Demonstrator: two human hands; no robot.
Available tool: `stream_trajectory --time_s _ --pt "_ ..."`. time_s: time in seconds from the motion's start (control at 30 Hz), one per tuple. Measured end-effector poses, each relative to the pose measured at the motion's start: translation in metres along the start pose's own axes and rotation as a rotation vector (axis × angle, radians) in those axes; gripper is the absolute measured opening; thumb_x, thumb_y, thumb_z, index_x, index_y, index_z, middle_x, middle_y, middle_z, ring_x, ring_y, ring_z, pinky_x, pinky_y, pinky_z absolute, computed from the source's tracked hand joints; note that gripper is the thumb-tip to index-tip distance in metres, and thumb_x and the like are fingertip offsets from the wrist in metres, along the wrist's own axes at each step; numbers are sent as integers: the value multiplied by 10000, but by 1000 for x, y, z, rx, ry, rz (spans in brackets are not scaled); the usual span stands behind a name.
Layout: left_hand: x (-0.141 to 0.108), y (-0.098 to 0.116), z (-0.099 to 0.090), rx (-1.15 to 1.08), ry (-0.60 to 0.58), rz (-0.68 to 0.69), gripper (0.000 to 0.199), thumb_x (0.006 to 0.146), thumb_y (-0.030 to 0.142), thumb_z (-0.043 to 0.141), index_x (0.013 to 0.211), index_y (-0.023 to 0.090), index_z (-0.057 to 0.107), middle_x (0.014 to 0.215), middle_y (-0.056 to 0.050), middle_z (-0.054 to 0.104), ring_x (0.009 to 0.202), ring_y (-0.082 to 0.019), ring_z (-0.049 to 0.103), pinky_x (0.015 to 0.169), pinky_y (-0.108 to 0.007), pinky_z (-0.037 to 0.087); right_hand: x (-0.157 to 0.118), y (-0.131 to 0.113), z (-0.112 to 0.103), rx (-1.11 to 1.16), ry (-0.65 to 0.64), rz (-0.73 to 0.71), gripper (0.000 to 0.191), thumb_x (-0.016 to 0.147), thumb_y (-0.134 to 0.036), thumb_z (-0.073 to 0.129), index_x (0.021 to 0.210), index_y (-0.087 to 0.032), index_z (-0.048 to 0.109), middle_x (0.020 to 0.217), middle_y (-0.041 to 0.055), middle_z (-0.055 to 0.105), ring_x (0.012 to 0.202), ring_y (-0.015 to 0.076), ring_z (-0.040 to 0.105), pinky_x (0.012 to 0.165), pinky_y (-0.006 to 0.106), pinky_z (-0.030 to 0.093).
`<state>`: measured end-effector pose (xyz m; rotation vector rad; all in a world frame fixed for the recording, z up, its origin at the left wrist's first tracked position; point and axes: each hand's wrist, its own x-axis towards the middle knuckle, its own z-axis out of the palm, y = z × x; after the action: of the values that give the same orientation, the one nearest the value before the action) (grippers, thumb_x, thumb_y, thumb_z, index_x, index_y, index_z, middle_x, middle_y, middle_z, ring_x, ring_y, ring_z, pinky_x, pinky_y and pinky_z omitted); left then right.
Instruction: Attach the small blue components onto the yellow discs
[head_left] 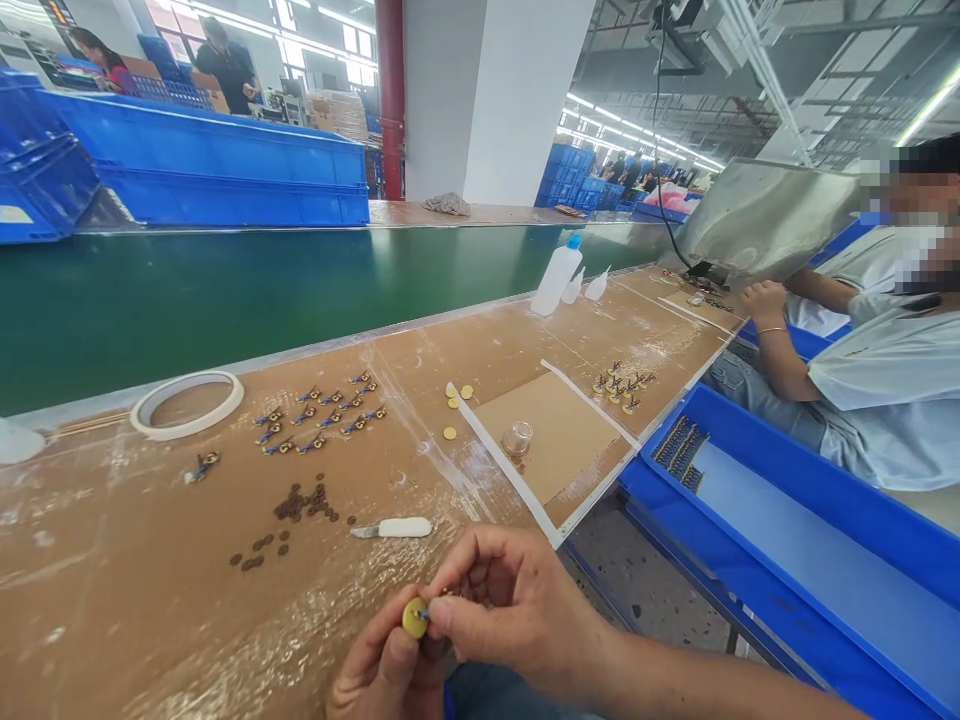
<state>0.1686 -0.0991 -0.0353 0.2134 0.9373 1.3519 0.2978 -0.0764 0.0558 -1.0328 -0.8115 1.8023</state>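
At the near edge of the brown tape-covered bench (150,580), my left hand (382,670) pinches a small yellow disc (414,617) between thumb and finger. My right hand (517,605) holds a tiny blue-tipped part (426,613) against the disc's edge. Just ahead lie a white-handled small tool (394,528) and a heap of small brown discs (300,505). Rows of assembled blue-and-yellow parts (319,415) sit farther out, and three loose yellow discs (456,400) lie to their right.
A tape roll (187,403) lies at the left, a small clear cup (517,438) on a cardboard patch. A white squeeze bottle (557,277) stands by the green conveyor belt (225,290). A blue tray (795,540) sits at the right, beside a seated co-worker (862,350).
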Motion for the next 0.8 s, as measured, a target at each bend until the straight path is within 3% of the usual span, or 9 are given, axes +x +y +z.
stream_trajectory --time_s 0.4,0.63,0.8 --pt "-1 2 4 8 -17 35 350 413 317 950 702 249 765 733 -66 752 626 -232 716 607 -309 614 -3 -4 0 -110 11 -38 221 602 -123 797 715 -117 607 631 -35 627 543 39 532 535 150 435" --pt "2 -3 0 28 6 53 373 385 303 953 702 246 765 745 -83 752 656 -287 722 611 -401 626 -5 -1 -3 -288 18 -111 120 664 -162 695 730 -139 599 656 -13 614 583 77 525 533 187 423" --pt "0 -3 -3 30 25 75 374 358 286 957 675 255 760 747 -73 755 662 -267 723 621 -365 624 -6 1 -7 -425 40 -136 125 687 -224 699 736 -141 619 643 -11 594 581 84 498 531 201 402"
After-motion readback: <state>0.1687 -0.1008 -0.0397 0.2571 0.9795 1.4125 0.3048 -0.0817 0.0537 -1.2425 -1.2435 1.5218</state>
